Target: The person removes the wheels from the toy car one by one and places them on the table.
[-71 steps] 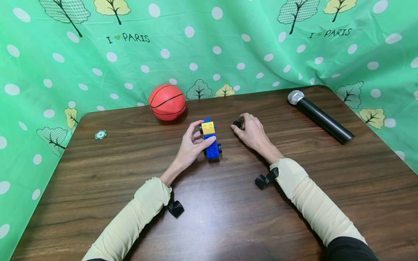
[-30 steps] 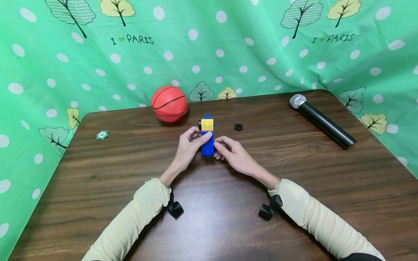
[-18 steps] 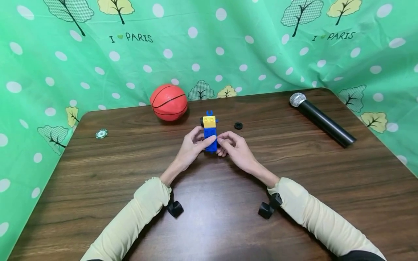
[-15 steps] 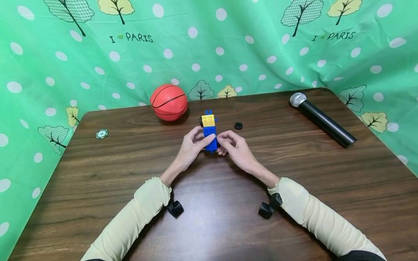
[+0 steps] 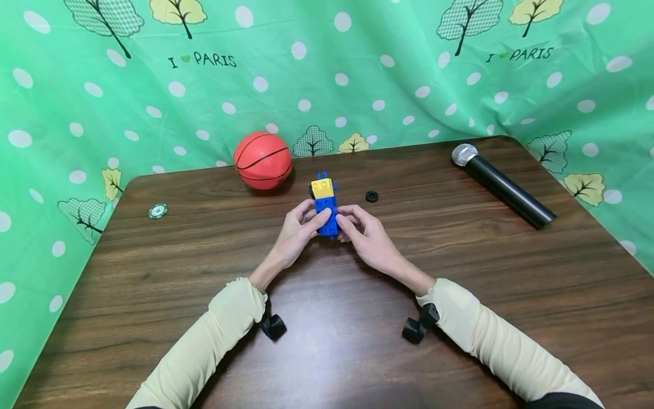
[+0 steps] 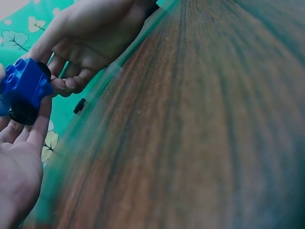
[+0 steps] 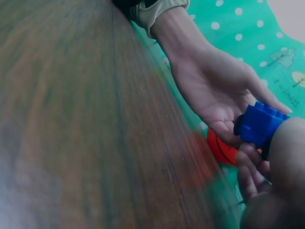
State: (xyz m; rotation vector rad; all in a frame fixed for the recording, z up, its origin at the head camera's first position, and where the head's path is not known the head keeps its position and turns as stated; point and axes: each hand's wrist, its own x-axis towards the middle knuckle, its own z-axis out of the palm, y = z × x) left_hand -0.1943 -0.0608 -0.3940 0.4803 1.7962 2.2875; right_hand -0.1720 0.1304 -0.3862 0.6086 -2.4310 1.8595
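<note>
A toy brick car (image 5: 327,203), blue with a yellow block at its far end, is held above the table by my left hand (image 5: 293,233), thumb on top. At its rear right side, my right hand (image 5: 373,241) pinches with thumb and fingers where a black wheel sits; that wheel is mostly hidden in the head view. In the left wrist view, black wheels (image 6: 23,113) show on both sides of the blue body (image 6: 24,83). A bare blue axle end (image 5: 335,186) sticks out at the front right. One loose black wheel (image 5: 372,196) lies on the table beyond my right hand.
A red toy basketball (image 5: 263,161) stands at the back of the wooden table (image 5: 337,341). A black microphone (image 5: 503,184) lies at the right. Far left is a green-and-white poker chip (image 5: 158,211). A green dotted curtain (image 5: 306,74) hangs behind the table's far edge.
My right hand has left the loose wheel on the table and come back to the car's right rear. Lately the car has tilted slightly in my left hand; both hands stay nearly in place.
</note>
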